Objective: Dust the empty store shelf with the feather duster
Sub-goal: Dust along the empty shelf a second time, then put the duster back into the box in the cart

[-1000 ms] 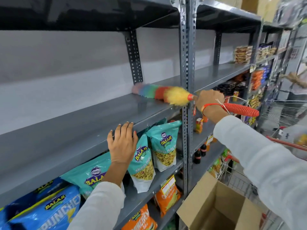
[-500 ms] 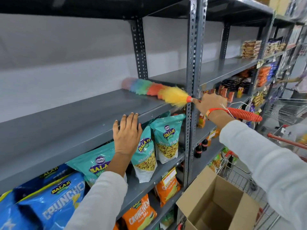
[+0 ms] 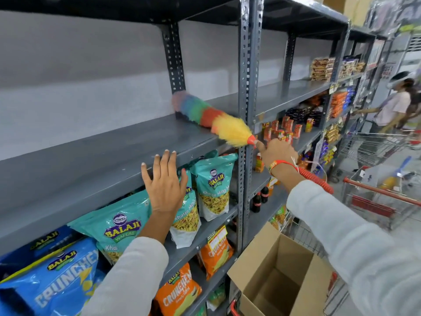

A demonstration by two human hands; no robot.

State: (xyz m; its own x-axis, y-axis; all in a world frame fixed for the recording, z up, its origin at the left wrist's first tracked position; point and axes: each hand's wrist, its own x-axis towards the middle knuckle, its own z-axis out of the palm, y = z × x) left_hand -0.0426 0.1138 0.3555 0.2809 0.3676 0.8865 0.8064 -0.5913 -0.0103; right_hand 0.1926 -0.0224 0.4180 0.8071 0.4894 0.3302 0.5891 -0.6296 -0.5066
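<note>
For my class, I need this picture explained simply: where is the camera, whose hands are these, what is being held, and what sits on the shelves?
There is no machine here. The camera sits on a person's head and looks forward and down, so the two arms in white sleeves are that person's own.

The right hand grips the handle of a rainbow-coloured duster. Its fluffy head lies on the grey shelf, near the upright post. That shelf board carries no goods.

The left hand is open, holding nothing; its fingertips rest at the shelf's front edge.

On the shelf below stand teal snack bags and blue bags; orange bags lie lower still. An open cardboard box stands at bottom right, empty as far as can be seen. Another shopper stands down the aisle, beside a trolley.
</note>
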